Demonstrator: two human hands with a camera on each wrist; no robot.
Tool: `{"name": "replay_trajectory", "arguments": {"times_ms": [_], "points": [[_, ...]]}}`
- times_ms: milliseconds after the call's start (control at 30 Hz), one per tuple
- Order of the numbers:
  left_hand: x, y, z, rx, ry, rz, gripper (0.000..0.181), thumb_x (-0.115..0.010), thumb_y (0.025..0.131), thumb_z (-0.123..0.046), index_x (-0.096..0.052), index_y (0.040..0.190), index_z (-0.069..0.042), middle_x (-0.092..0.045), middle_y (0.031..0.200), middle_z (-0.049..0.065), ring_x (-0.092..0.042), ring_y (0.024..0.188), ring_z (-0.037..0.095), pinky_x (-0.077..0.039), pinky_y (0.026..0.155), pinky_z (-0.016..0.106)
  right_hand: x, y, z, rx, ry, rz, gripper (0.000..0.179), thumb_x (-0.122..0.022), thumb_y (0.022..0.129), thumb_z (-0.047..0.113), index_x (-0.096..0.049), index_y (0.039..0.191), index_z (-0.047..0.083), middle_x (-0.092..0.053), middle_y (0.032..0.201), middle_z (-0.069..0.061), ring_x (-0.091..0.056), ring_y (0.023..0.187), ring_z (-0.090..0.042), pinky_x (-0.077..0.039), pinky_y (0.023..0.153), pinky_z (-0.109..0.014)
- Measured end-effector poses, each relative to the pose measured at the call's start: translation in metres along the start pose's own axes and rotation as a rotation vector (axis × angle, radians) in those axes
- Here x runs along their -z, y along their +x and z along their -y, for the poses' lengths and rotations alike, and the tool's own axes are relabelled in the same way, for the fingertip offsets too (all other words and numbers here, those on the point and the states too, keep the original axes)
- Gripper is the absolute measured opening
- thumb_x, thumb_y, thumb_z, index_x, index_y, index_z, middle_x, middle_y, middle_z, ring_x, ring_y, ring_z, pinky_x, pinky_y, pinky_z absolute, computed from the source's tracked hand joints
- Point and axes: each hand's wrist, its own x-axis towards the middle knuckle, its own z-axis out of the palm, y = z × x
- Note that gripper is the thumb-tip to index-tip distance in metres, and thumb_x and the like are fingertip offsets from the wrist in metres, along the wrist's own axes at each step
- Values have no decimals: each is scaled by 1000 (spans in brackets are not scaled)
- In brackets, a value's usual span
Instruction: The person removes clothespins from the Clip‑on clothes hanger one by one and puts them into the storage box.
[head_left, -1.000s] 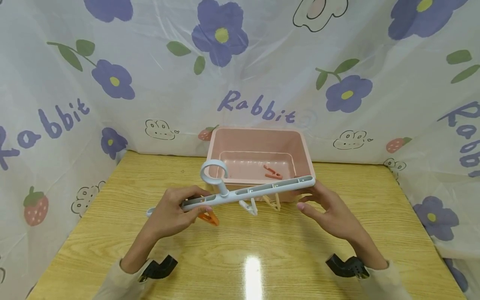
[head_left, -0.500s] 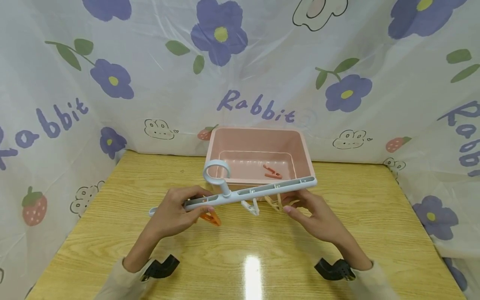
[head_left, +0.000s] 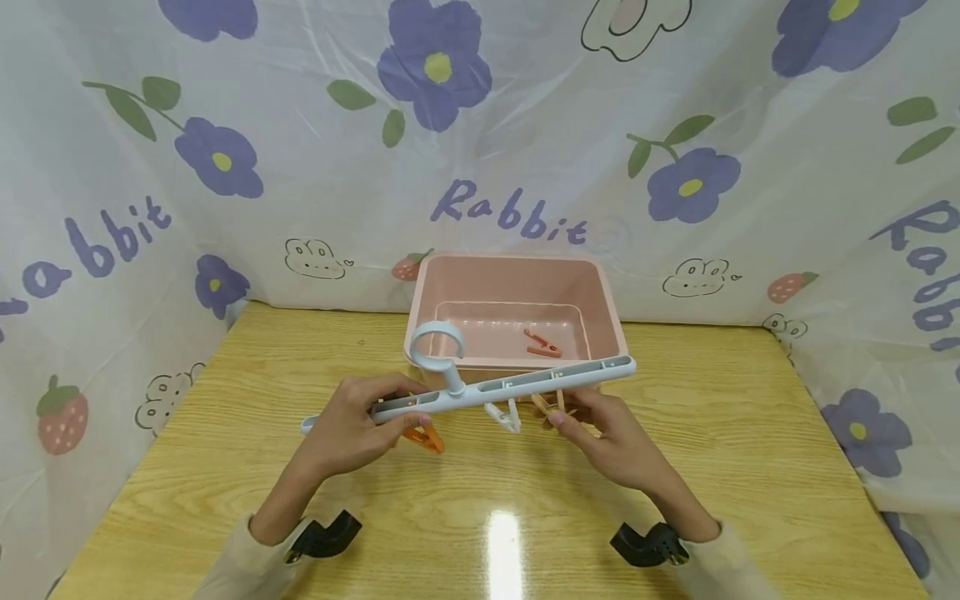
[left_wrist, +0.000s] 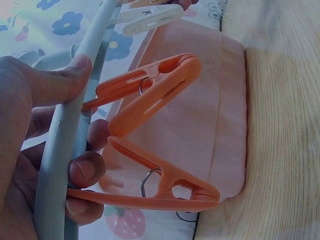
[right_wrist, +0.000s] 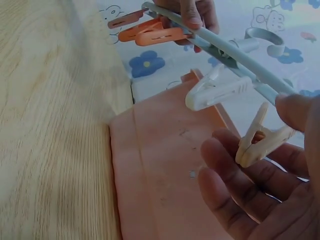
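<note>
Hanger point(head_left: 536, 382) in the left hand point(head_left: 352, 425), above the worktop point(head_left: 427, 517).
The left fingers point(left_wrist: 86, 170) grasp it; its cream peg point(right_wrist: 262, 148) lies between thumb and fingers of the right hand point(head_left: 618, 437), whether pinched I cannot tell.

White flower-print cloth point(head_left: 525, 150) behind a wood-grain table point(head_left: 750, 400) with bright glare point(head_left: 504, 550)

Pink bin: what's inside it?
A red clip lies on the floor of the pink bin, right of the middle in the head view. The bin's near rim and the hanger hide the nearest strip, so I can't tell what's there.
</note>
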Motion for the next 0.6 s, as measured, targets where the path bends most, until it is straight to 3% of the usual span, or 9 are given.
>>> {"name": "replay_trajectory", "arguments": {"times_ms": [200, 300, 600], "points": [[-1, 0, 2, 4, -4, 7, 27, -85, 84, -13, -77, 109, -19, -78, 91, -6, -47, 53, -1, -39, 48, 18, -1, 1, -3, 18, 48, -10, 24, -50, 107, 2, -65, 124, 4, -76, 102, -15, -72, 82, -14, -62, 74, -35], [0, 0, 2, 1, -4, 10, 27, -85, 84, -12, -77, 109, -19, -78, 92, -7, -46, 54, -1, -39, 48, 18, 1, 1, -3, 25, 41, -13, 24, -50, 107, 1, -67, 123, 3, -75, 104, -17, -72, 82, -10, -61, 72, -33], [0, 0, 2, 7, -25, 8, 23, -85, 85, -15, -77, 106, -21, -78, 91, -7, -51, 57, 1, -40, 50, 19, 9, -2, -3, 65, -55, -63, 27, -53, 105, -1, -70, 123, 7, -72, 98, -9, -61, 70, -13, -54, 65, -29]]}}
